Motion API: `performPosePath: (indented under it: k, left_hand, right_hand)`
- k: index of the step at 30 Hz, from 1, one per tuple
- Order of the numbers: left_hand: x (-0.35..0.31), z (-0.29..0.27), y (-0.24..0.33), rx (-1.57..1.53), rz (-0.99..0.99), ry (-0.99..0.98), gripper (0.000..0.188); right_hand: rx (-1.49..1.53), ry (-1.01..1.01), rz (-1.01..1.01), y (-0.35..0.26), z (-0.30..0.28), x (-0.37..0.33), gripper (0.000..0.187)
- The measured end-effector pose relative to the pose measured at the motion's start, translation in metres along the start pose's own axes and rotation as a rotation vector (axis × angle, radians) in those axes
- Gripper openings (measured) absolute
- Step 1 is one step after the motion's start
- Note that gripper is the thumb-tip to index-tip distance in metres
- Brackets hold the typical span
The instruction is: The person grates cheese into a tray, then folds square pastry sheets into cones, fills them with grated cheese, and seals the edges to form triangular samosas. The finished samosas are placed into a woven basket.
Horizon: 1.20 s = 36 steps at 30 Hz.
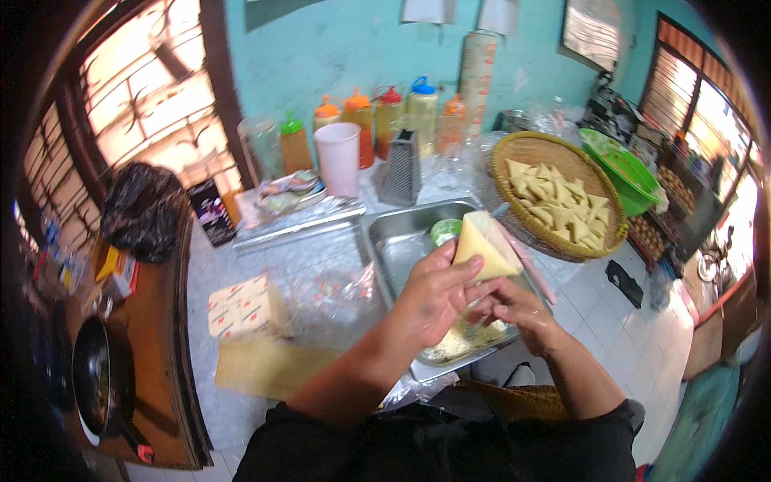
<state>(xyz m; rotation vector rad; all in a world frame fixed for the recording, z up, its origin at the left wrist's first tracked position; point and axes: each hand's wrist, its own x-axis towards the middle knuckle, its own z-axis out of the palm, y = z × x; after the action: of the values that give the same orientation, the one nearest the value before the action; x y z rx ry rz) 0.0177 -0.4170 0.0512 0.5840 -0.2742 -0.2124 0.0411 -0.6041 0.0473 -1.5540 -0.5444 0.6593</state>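
My left hand [434, 297] pinches a pale yellow pastry wrapper [484, 247], folded into a cone or triangle shape, between thumb and fingers. Just below it, my right hand [520, 315] has bent fingers spread apart, close to the left fingertips; whether they touch the wrapper is unclear. Both hands are above a metal tray [414, 217] that holds pale shredded filling [458, 341] at its near end and a small green bowl [446, 231] at its far end. To the left lies a flat sheet of wrappers [269, 369].
A printed block-shaped package [245, 309] and crumpled clear plastic [333, 291] lie left of the tray. Behind stand a box grater [401, 173], a pink cup [338, 157] and several sauce bottles. A woven basket [617, 239] of folded triangles is at right; a wok [100, 377] at far left.
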Motion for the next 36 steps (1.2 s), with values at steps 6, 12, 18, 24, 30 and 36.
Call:
performPosePath:
  k: [6,12,18,24,30,36]
  left_hand:
    - [-0.012,0.018,-0.011,0.22,-0.01,-0.085,0.045]
    - [-0.013,0.018,-0.018,0.309,-0.088,0.027,0.047]
    - [-0.006,0.002,-0.022,0.227,-0.068,0.045,0.037]
    - [0.003,-0.009,-0.027,0.013,-0.237,0.084,0.037]
    - [0.008,-0.016,-0.028,-0.016,-0.228,0.069,0.044]
    - [0.01,-0.017,-0.024,0.148,-0.169,-0.007,0.046]
  right_hand:
    - [0.634,0.163,-0.334,-0.009,0.027,-0.006,0.063]
    - [0.089,0.439,-0.492,0.003,0.024,-0.014,0.05]
    - [-1.458,0.471,-0.847,-0.022,0.02,-0.005,0.05]
    - [-1.767,0.407,-0.73,-0.017,0.028,-0.011,0.056]
    - [-1.714,0.365,-0.769,-0.012,0.023,-0.001,0.054]
    - [-1.282,0.437,-0.665,0.002,-0.006,0.002,0.05]
